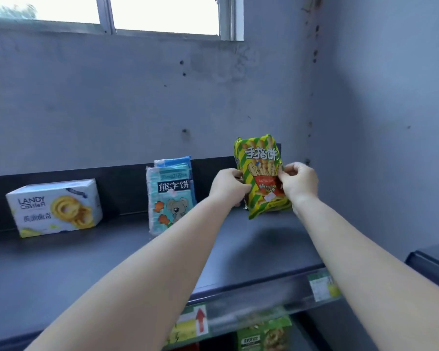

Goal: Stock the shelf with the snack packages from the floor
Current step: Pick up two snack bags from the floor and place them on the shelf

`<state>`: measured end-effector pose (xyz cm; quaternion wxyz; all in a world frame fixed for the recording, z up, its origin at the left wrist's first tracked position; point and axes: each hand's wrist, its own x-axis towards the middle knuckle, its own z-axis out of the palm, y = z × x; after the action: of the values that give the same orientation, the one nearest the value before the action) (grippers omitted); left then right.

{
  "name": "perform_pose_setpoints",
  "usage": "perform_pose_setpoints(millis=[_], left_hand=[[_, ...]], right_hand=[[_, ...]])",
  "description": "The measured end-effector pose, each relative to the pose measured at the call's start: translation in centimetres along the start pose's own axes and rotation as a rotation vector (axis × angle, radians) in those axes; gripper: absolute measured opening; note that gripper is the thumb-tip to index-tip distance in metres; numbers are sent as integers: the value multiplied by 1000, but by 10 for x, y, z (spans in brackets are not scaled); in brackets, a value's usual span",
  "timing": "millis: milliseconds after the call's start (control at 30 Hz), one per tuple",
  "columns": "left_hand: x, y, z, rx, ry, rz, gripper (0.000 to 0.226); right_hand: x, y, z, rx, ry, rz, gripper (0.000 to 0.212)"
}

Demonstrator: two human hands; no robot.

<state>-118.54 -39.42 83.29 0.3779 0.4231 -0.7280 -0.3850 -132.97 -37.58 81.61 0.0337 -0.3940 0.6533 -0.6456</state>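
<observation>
A green-and-yellow striped snack bag [261, 163] with a picture of biscuit sticks stands upright at the back right of the dark top shelf [91, 262]. My left hand [227, 186] grips its left edge and my right hand [299, 182] grips its right edge, so both hold it upright. The bag's bottom rests on or just above the shelf surface. To its left stand two light blue snack bags [170, 196] with a cartoon bear, one behind the other. A white cookie box [53, 207] lies further left.
A grey wall rises behind the shelf, and a side wall [380, 122] closes the right end. Price tags [322, 287] hang on the shelf's front rail. A lower shelf holds a green package [262, 333]. A dark unit's corner [433, 259] shows at the right.
</observation>
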Motion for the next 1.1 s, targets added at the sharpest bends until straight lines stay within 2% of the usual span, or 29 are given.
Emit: perform_pose_setpoints(millis=[67,200,300,367,467,567,833,1100], left_hand=[[7,-10,11,82,-24,-19,25],[9,-23,16,141,-28,9,32],[-1,-15,2,192,49,80,35],[-14,-9,-20,397,170,150,27],[-47,-3,-75,818,304,188,21],[-94,-11,-147,1029,363,193,22],[-284,-78,-342,1271,467,-138,24],[-519,-142,-466,1312,597,-617,20]], right_hand=[[4,13,-1,-90,-63,36,3],[1,18,2,-261,-121,30,21],[-16,0,3,-385,-12,-132,35],[-31,-22,10,-366,-6,-313,30],[-64,-68,31,-274,-215,-514,15],[-117,-122,63,-234,-456,-628,7],[-317,-232,173,-172,-897,-907,8],[-562,-304,238,21,-1266,-1118,14]])
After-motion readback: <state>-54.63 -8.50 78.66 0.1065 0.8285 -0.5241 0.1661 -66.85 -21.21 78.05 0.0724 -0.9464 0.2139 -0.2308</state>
